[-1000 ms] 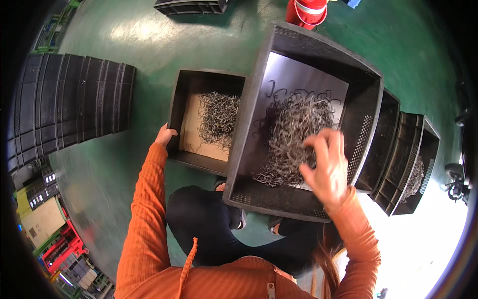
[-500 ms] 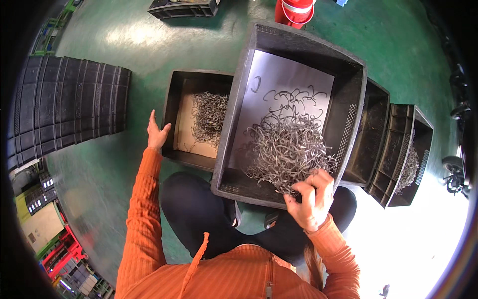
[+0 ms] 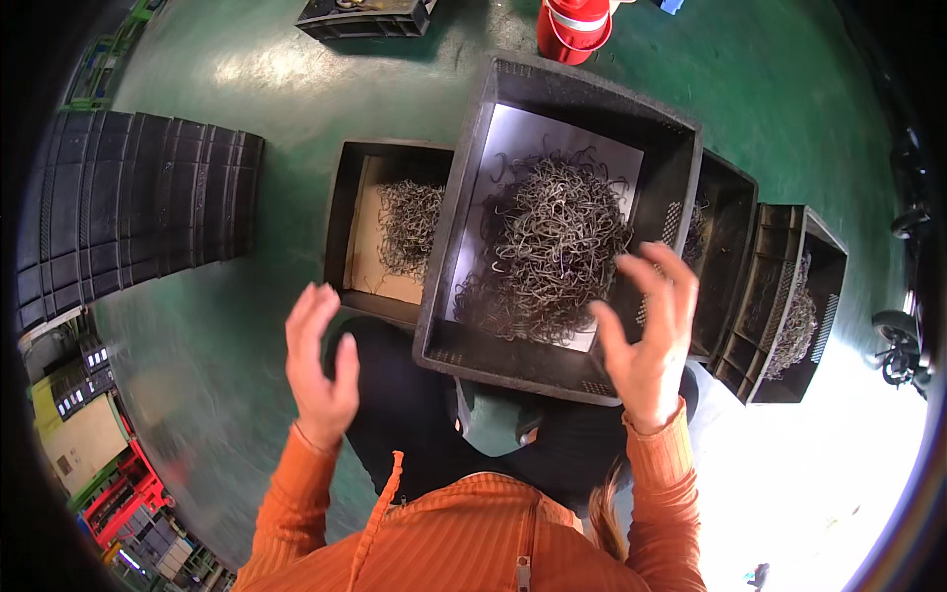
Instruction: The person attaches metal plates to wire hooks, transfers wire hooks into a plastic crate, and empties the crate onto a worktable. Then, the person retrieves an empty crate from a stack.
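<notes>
A black plastic crate [image 3: 464,212] rests tilted over my knees, with a white sheet [image 3: 513,128] lining its bottom. On the sheet lies a heap of bent, hook-shaped metal wire pieces [image 3: 557,237]. My right hand [image 3: 651,331] is open with fingers spread, just above the crate's near right wall beside the heap, and holds nothing. Off the crate's left side, over my left knee, my left hand [image 3: 321,365] is open and empty, thumb apart from the fingers. Partly hidden behind the crate, a second black crate [image 3: 340,212] holds more hooks [image 3: 409,227] on brown cardboard.
Stacked black crates [image 3: 138,207] stand at the left. To the right, two more crates sit close together; the outer crate [image 3: 760,306] holds metal pieces. A red bucket [image 3: 574,30] and another black crate [image 3: 365,20] are on the green floor [image 3: 296,109] at the far side.
My right hand has let go of the heap's near edge and opened. The heap has slid toward the crate's far side. My left hand has come nearer to me.
</notes>
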Tool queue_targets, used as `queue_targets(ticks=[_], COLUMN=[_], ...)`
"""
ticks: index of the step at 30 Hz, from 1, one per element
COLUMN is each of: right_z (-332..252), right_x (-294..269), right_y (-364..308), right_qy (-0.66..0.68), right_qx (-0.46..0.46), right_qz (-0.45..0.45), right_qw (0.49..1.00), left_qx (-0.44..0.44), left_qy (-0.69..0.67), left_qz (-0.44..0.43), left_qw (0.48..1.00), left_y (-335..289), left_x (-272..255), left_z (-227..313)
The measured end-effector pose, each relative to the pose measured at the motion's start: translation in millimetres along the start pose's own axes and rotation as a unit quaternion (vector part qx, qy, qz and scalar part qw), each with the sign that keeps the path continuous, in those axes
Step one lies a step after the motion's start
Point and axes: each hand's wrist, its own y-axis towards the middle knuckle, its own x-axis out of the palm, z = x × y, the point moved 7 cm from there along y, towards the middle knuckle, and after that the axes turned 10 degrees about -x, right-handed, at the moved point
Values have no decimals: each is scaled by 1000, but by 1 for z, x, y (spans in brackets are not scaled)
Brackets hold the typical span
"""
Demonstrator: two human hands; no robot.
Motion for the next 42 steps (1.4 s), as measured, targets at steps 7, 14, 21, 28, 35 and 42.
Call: queue_targets(ticks=[7,14,21,28,35,42], right_z=[97,31,70,-15,-8,18], right_x=[41,32,99,59,30,44], right_y=[-94,16,41,6,3,10], right_qy=[259,44,16,9,41,27], right_qx=[422,34,218,96,156,170], right_qz=[-43,-13,-189,-78,26,36], right_qw=[867,998,957,992,987,984], left_qx=[-79,-146,-159,-167,-151,-145], left_qy=[138,179,218,267,301,316], left_qz=[-80,-151,-213,-282,-312,-327], left_qw=[984,961,939,906,889,879], left_y=[-59,-98,-142,-186,-206,-206], left_x=[-4,-30,-37,-31,-19,-11], left_z=[15,11,27,40,44,47])
